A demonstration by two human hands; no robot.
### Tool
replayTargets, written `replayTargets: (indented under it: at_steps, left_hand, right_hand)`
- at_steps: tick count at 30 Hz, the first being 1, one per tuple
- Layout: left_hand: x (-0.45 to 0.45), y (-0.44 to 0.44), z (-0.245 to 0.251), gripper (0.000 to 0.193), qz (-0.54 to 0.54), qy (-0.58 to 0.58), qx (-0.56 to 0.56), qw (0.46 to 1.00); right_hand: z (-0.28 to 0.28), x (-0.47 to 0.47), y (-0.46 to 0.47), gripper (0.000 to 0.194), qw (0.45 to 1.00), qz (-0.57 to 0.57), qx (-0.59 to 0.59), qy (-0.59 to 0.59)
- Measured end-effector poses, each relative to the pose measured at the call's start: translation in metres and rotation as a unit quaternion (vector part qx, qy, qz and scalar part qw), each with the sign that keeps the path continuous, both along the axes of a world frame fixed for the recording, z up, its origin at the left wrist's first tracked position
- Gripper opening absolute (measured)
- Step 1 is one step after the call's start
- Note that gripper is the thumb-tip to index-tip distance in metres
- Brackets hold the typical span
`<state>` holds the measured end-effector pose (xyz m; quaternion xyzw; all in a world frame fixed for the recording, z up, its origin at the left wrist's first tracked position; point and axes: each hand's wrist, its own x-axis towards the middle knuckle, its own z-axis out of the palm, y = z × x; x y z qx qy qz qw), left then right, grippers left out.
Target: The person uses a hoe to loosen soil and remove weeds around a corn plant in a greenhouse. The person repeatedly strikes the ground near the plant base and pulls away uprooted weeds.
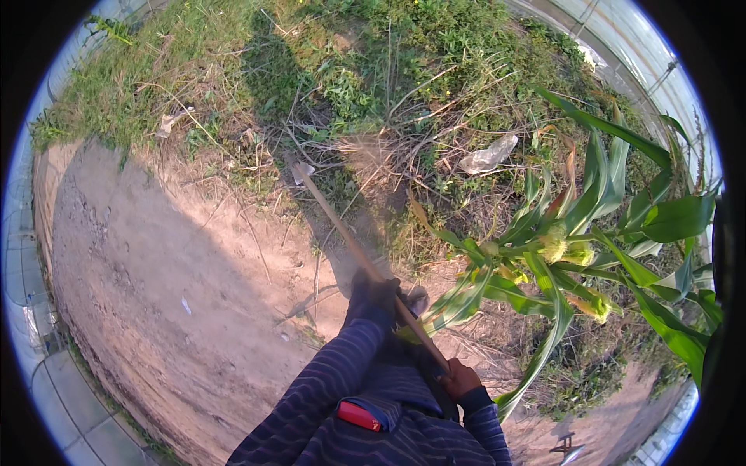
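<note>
A long wooden tool handle (344,233) runs slantwise from the weeds down to my waist. My left hand (376,286), dark in shade, is closed around its middle. Lower down, my right hand (457,377) grips the handle near its rear end. The far end of the tool meets the shaded ground by dry stalks, beside a small pale piece (303,172); which tool head it carries I cannot tell. Part of a shoe (417,300) shows just past the handle.
Corn plants (553,250) with silky ears lean in close on the right. Dry stalks (402,145) and green weeds (349,76) cover the ground ahead, with a crumpled plastic piece (488,155) among them. Bare soil (145,244) lies left; plastic sheeting (653,46) borders the far right.
</note>
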<state>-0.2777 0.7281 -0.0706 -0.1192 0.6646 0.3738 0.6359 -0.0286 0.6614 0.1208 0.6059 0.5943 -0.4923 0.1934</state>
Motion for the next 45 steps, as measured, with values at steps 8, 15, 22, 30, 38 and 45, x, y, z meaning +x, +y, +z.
replayTargets:
  at_steps: [8, 15, 22, 30, 38, 45]
  left_hand:
    - [0.074, 0.016, 0.032, 0.034, -0.208, -0.087, -0.04, 0.973]
    - [0.097, 0.007, 0.028, 0.029, -0.121, -0.086, -0.053, 0.988]
    - [0.055, 0.025, 0.048, 0.024, -0.085, -0.073, -0.014, 0.994]
    - [0.057, 0.015, 0.057, 0.028, -0.401, 0.066, -0.006, 0.914]
    - [0.069, 0.009, 0.056, 0.025, -0.136, -0.054, -0.042, 0.988]
    - [0.054, 0.018, 0.051, 0.021, -0.075, -0.049, -0.048, 0.995]
  right_hand:
    - [0.026, 0.024, -0.041, 0.036, 0.996, -0.062, -0.028, -0.062]
    - [0.041, 0.032, -0.047, 0.031, 0.996, -0.084, 0.02, -0.029]
    - [0.013, 0.021, -0.032, 0.033, 0.998, -0.047, 0.032, -0.03]
    - [0.056, 0.033, -0.048, 0.028, 0.996, -0.001, 0.028, -0.079]
    - [0.09, 0.034, -0.056, 0.031, 0.996, -0.01, 0.066, -0.06]
    - [0.082, 0.025, -0.043, 0.033, 0.996, -0.022, 0.076, -0.052]
